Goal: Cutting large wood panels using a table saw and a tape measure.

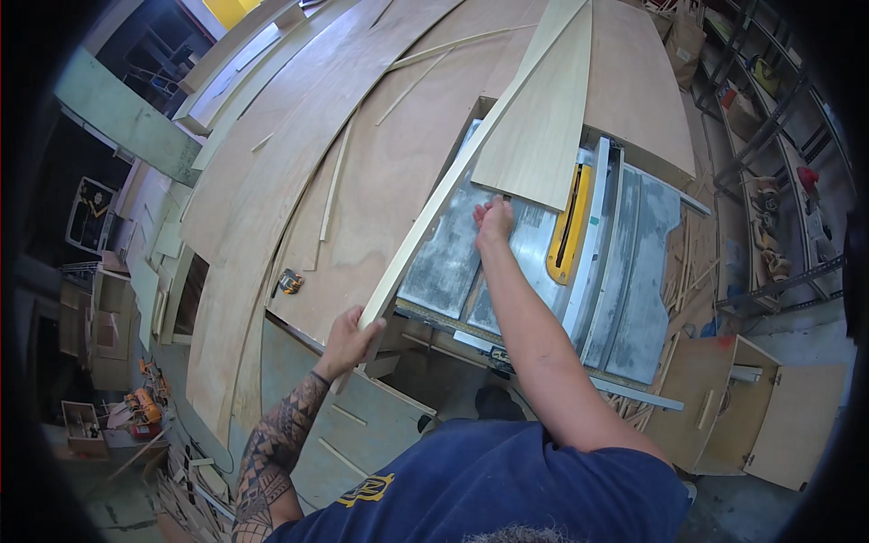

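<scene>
My left hand (348,342) is closed around the near end of a long, pale wooden strip (444,190). The strip slants away up and to the right, passing over the table saw's grey metal top (434,276). At the near edge of a pale plywood panel (534,149) is my right hand (493,222), its fingers curled. A small dark spot shows by its fingertips, but I cannot make out what it grips. That panel lies partly on the saw top, just left of the yellow blade insert (565,244). A metal rail (593,244) runs to the right of the insert.
Large plywood sheets (389,172) spread left of and beyond the saw, with thin offcuts on them. A tape measure (290,282) lies near their front edge. At the right are metal shelves (769,154) and an open wooden cabinet (701,398). An orange tool (142,407) sits low at left.
</scene>
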Available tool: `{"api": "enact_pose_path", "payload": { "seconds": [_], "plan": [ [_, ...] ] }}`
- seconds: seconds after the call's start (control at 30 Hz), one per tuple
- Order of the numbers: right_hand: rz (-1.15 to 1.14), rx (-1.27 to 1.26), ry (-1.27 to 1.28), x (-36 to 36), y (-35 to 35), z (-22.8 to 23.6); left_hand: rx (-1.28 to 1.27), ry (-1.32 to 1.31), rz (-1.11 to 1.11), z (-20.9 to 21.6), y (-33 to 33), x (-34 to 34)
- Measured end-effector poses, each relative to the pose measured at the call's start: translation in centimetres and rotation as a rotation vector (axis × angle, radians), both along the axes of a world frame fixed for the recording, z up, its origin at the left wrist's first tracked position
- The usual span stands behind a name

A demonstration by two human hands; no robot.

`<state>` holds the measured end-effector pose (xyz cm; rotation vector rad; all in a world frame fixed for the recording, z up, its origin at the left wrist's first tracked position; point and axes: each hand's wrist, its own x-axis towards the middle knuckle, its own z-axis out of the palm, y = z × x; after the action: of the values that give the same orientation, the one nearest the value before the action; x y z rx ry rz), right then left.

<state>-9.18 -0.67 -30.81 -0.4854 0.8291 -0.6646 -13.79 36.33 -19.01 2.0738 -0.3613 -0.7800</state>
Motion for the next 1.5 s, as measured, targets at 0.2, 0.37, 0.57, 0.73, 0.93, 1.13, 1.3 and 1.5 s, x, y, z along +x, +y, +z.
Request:
{"api": "enact_pose_path", "payload": {
  "seconds": [0.2, 0.37, 0.57, 0.73, 0.93, 1.13, 1.3, 1.5],
  "plan": [
    [-0.318, 0.240, -0.168, 3.5, -3.3, -1.5, 0.099, -0.115, 0.182, -4.1, 9.8, -2.6],
    [-0.464, 0.488, -0.025, 5.0, -4.6, 2.0, 0.206, -0.262, 0.270, -5.6, 16.7, -0.4],
    [-0.389, 0.318, 0.238, 6.7, -5.9, 3.1, 0.386, -0.755, 0.142, -7.1, 20.2, 1.3],
    [-0.540, -0.022, -0.024, 7.1, -1.4, 2.4, 0.352, -0.765, 0.221, -6.9, 21.1, 0.6],
    [-0.486, -0.017, -0.148, 0.9, 12.2, 3.7, 0.326, -0.833, 0.173, -10.1, 24.1, 2.9],
    [-0.427, 0.150, -0.105, -12.4, 30.7, -0.4, -0.118, -1.081, -0.214, -6.5, 21.8, 2.5],
    [-0.259, 0.225, -0.023, -23.6, 46.1, -2.0, -0.386, -0.472, -0.299, -8.6, 19.3, 2.2],
    [-0.206, 0.266, 0.009, -34.3, 59.2, -3.6, -0.215, -0.268, -0.467, -7.7, 16.7, -2.8]
  ]
}}
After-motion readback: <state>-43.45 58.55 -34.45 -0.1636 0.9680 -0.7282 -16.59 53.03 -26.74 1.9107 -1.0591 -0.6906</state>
